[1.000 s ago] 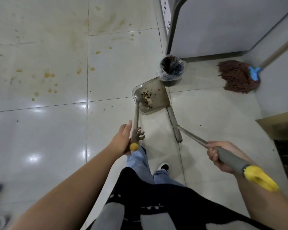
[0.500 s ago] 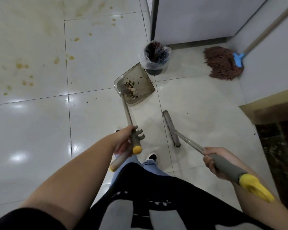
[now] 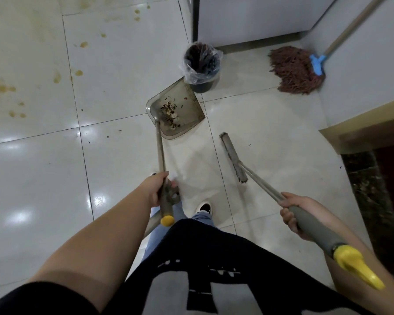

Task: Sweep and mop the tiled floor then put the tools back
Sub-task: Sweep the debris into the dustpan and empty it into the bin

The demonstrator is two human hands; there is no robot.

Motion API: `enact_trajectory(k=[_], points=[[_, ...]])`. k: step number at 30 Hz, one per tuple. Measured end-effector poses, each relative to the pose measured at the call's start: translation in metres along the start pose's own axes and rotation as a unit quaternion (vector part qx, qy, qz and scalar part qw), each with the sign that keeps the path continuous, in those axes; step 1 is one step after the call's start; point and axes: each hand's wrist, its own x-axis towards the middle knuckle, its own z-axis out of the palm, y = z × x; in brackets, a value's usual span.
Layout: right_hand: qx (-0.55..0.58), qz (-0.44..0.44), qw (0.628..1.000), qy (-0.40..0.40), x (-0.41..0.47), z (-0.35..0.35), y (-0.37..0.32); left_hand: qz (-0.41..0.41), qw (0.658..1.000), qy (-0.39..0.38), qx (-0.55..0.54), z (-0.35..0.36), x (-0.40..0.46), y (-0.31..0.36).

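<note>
Sweeping looks near its end, mopping not begun. Left hand (image 3: 156,189) curled round the grey metal shaft of the smoky translucent plastic dustpan (image 3: 176,111), just above its yellow end cap; pan held out ahead with a small heap of brown crumbs and husks in its back corner, front lip just short of the small black bin lined with clear plastic (image 3: 201,67). Right hand (image 3: 292,212) wrapped round the grey padded grip of the long-handled flat grey broom (image 3: 233,159), brush head down by the tile to the right of the pan, apart from it. Still to do, judging by the floor: tipping the crumbs into the bin, a few dark specks scattered on the white glossy tiles (image 3: 32,178), then the yellow-brown stains (image 3: 57,77) across the far-left tiles (mop work, surely). Reddish-brown string mop with blue clamp and wooden pole (image 3: 296,69) untouched, leaning in the far right corner. Room for moving: wide open tile to the left; tight on the right, hemmed by the pale grey wall, a tan-edged ledge (image 3: 362,123) and a dark speckled strip below it; bin close against the grey cabinet corner (image 3: 248,19), so little slack for swinging the pan there.
</note>
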Motion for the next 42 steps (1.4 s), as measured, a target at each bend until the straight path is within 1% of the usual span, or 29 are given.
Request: enact_trajectory(k=[6,11,18,20,22,25,30,33,35,39,42], points=[[0.027,0.014,1.0,0.006,0.005,0.001,0.0,-0.033,0.999,0.02,-0.004,-0.01,0.021,0.031],[0.05,0.028,0.998,-0.003,0.009,0.008,-0.005,-0.014,0.999,0.026,-0.037,-0.009,0.047,0.058],[0.04,0.021,0.999,-0.007,0.021,0.026,-0.011,-0.008,0.993,0.005,-0.118,-0.015,0.06,0.075],[0.052,0.018,0.998,-0.013,0.023,0.032,-0.014,-0.022,0.992,-0.014,-0.124,-0.018,0.063,0.077],[0.06,0.012,0.998,-0.017,0.022,0.038,-0.016,-0.025,0.993,-0.016,-0.116,-0.017,0.062,0.08],[0.057,0.011,0.998,-0.019,0.02,0.041,-0.016,-0.02,0.995,-0.023,-0.098,-0.02,0.052,0.077],[0.068,0.011,0.997,-0.032,0.012,0.041,-0.018,-0.067,0.99,-0.035,-0.12,-0.037,0.014,0.05],[0.056,-0.009,0.998,-0.032,0.007,0.042,-0.018,-0.047,0.994,-0.023,-0.095,-0.05,-0.009,0.033],[0.041,-0.018,0.998,-0.034,0.005,0.04,-0.016,-0.06,0.987,-0.037,-0.145,-0.056,-0.023,0.028],[0.008,-0.023,0.998,-0.052,0.0,0.04,-0.018,-0.038,0.97,-0.036,-0.238,-0.067,-0.043,0.018],[-0.032,-0.018,0.997,-0.064,0.001,0.05,-0.025,-0.027,0.961,-0.037,-0.274,-0.081,-0.058,0.009]])
